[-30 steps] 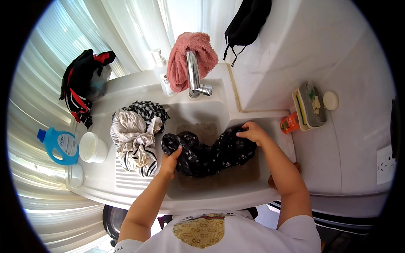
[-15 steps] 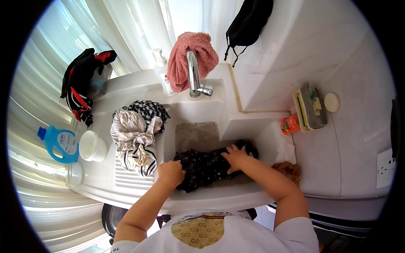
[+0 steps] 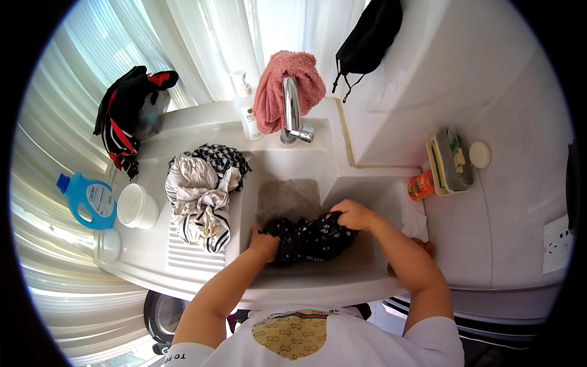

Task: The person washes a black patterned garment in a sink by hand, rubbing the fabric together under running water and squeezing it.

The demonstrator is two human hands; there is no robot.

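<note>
A black garment with a small pale pattern (image 3: 312, 240) lies bunched in the white sink (image 3: 287, 295), partly in murky water (image 3: 288, 194). My left hand (image 3: 264, 244) is closed on its left end, by the basin's left wall. At the other end, my right hand (image 3: 354, 215) grips the cloth near its upper edge, fingers curled over it. To the left, on the ribbed washboard (image 3: 191, 258), rests a heap of cream clothes with black stripes (image 3: 197, 192). A black-and-white patterned cloth (image 3: 221, 158) sits behind that heap.
A chrome tap (image 3: 291, 110) with a pink towel (image 3: 275, 92) rises behind the basin, beside a pump bottle (image 3: 247, 110). At left stand a blue detergent bottle (image 3: 92, 202) and white tub (image 3: 138, 207). An orange container (image 3: 420, 186) and soap box (image 3: 451, 160) are at right.
My right hand went from lying spread on the garment to gripping it, and moved slightly up. The garment's right end has drawn inward, so the cloth is more bunched.
</note>
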